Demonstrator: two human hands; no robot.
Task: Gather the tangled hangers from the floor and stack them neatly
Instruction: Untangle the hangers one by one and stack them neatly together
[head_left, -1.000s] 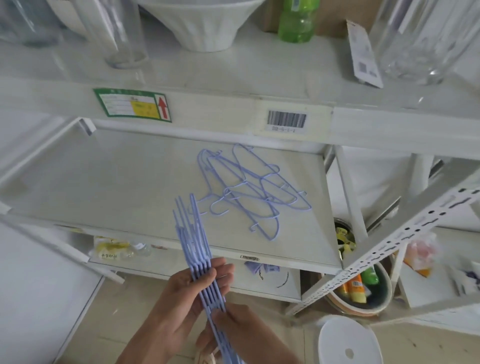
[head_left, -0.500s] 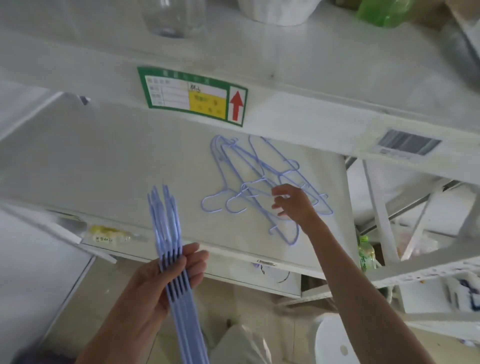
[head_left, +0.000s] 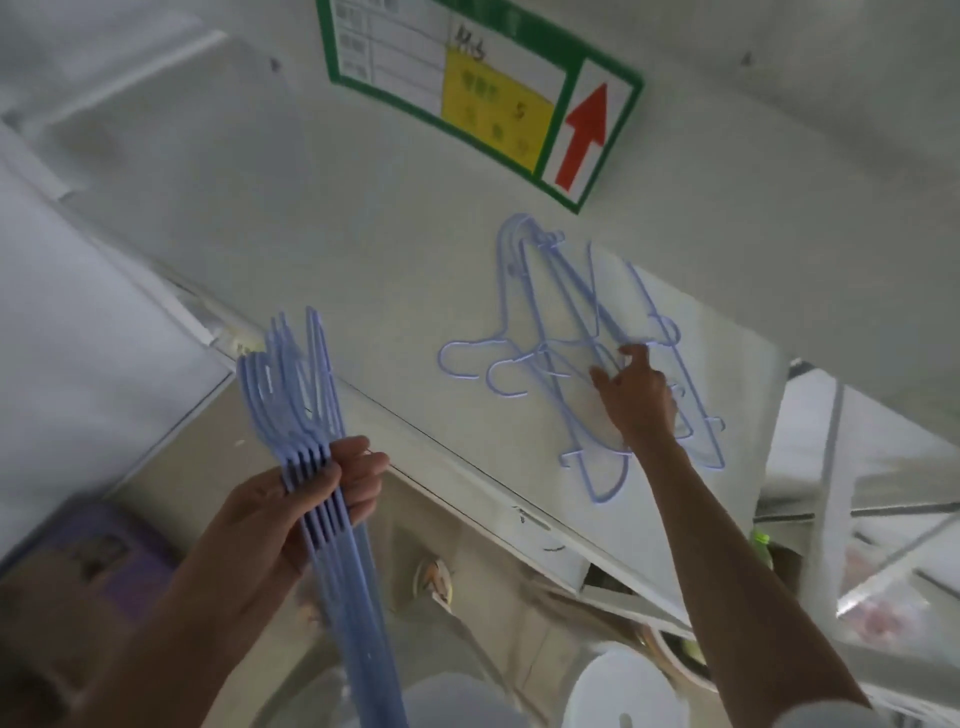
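The left hand (head_left: 306, 499) sits in the lower left of the frame, its grip wrapped around a bundle (head_left: 311, 452) of pale blue hangers stacked flat against each other. The fingers (head_left: 363, 467) curl over the front of the bundle and the thumb presses on its near side. The hangers' curved ends fan out above the hand, toward the frame's middle left, and their long bars run down past the wrist to the bottom edge.

The right hand (head_left: 636, 400) is right of centre, reaching onto the white shelf (head_left: 363, 270). It rests on a loose tangle (head_left: 571, 343) of the same blue hangers lying flat on the shelf. The fingers are spread among the wires, the forefinger raised toward the upper bars; whether the grip has closed on any one hanger cannot be told, as the hand covers the wires beneath it. Two hooks of the tangle stick out to the left of the hand, and another hanger's loop lies below the wrist near the shelf's front edge.

A green-bordered label (head_left: 483, 98) with a yellow patch and a red arrow is stuck on the shelf beam at the top centre. A white round stool (head_left: 623, 691) shows at the bottom right, partly behind the right forearm. A purple object (head_left: 104, 551), blurred, lies at the lower left.
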